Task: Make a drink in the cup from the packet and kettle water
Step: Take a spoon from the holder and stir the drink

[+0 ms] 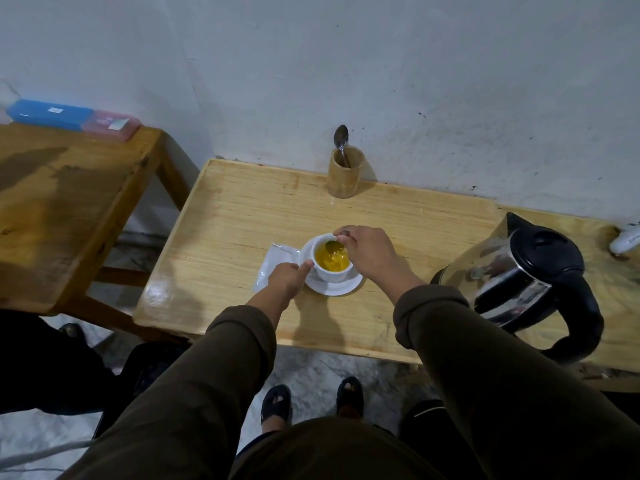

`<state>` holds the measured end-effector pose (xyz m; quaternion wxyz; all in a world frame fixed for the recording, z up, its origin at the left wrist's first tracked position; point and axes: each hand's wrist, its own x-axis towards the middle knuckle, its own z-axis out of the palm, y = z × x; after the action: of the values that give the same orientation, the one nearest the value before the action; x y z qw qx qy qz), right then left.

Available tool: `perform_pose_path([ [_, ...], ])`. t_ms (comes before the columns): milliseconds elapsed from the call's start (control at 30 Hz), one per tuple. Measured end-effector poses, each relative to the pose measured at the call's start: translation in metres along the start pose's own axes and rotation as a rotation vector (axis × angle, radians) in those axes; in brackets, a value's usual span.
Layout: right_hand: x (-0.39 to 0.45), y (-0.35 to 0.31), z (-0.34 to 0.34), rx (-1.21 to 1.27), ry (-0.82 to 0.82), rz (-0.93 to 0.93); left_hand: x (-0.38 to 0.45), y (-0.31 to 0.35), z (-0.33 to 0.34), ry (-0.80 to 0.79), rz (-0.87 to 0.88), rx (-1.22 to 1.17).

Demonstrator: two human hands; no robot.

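A white cup (pixel 327 271) full of yellow-orange liquid stands on a white saucer (pixel 341 289) in the middle of the light wooden table (pixel 242 216). My left hand (pixel 287 277) grips the cup's left side, thumb against its wall. My right hand (pixel 367 252) is above the cup, pinching a spoon (pixel 335 247) whose bowl dips into the liquid. An emptied clear packet (pixel 273 263) lies flat on the table just left of the saucer, partly under my left hand. The steel kettle (pixel 519 275) with black lid and handle stands at the right.
A bamboo holder (pixel 346 176) with another spoon stands at the back by the wall. A white object (pixel 625 239) lies at the far right edge. A darker wooden table (pixel 69 202) at the left carries blue and pink boxes (pixel 72 117). My feet are on the floor below.
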<state>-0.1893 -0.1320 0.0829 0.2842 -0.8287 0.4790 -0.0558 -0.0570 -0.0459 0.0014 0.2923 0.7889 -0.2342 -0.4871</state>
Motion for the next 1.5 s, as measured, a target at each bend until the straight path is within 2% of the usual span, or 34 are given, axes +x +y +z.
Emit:
perform_pose_path([
  [167, -0.007, -0.001, 0.003, 0.155, -0.041, -0.001, 0.000, 0.000, -0.002, -0.027, 0.001, 0.003],
  [400, -0.022, 0.001, 0.001, 0.545, -0.129, 0.172, 0.004, -0.003, -0.005, -0.045, 0.002, -0.028],
  [733, -0.062, 0.016, -0.002, 0.733, -0.251, 0.402, 0.009, -0.006, -0.006, -0.061, -0.028, -0.050],
  [833, -0.071, 0.019, 0.004, 0.796, -0.223, 0.478, 0.010, -0.009, -0.006, -0.063, -0.032, -0.076],
  [1100, -0.090, 0.038, 0.021, 0.706, -0.154, 0.465, 0.006, -0.010, -0.003, -0.027, 0.012, -0.089],
  [1233, -0.097, 0.050, 0.025, 0.805, -0.081, 0.497, 0.009, -0.016, 0.000, -0.006, 0.007, -0.160],
  [1333, -0.096, 0.061, 0.028, 0.846, 0.031, 0.576, 0.006, -0.017, 0.003, 0.017, 0.001, -0.206],
  [1500, -0.079, 0.090, 0.037, 0.748, 0.186, 0.791, 0.003, -0.017, 0.010, 0.079, -0.005, -0.261],
])
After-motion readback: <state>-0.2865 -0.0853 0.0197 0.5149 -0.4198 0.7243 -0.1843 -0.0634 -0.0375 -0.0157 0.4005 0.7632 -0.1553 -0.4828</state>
